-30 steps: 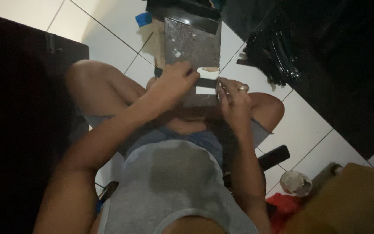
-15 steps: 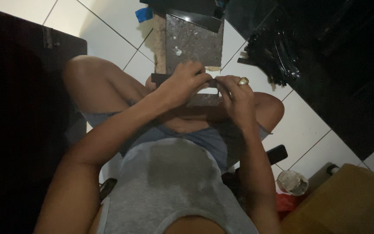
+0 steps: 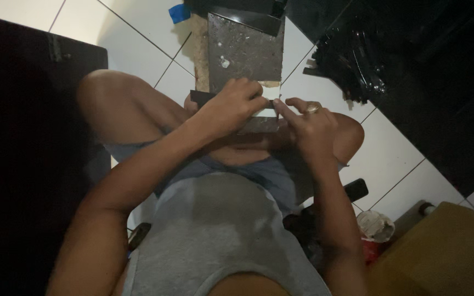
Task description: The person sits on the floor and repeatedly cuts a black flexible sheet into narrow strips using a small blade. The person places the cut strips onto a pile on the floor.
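I sit on the floor with a dark speckled slab (image 3: 245, 49) in front of my knees. My left hand (image 3: 231, 107) is closed over a narrow dark strip (image 3: 199, 97) that lies across the slab's near edge. My right hand (image 3: 308, 129), with a ring on one finger, presses its fingertips on a pale piece (image 3: 264, 109) beside the left hand's fingers. What lies under both palms is hidden.
White tiled floor (image 3: 138, 33) surrounds the slab. A blue scrap (image 3: 180, 12) lies at the slab's far left corner. A heap of dark strips (image 3: 352, 60) sits to the right. A small open pot (image 3: 374, 226) and a tan box (image 3: 445, 252) are by my right side.
The view has shifted slightly and my hands have closed in together on the strip at the slab's near edge; my left hand has slid right toward the right hand's fingertips.
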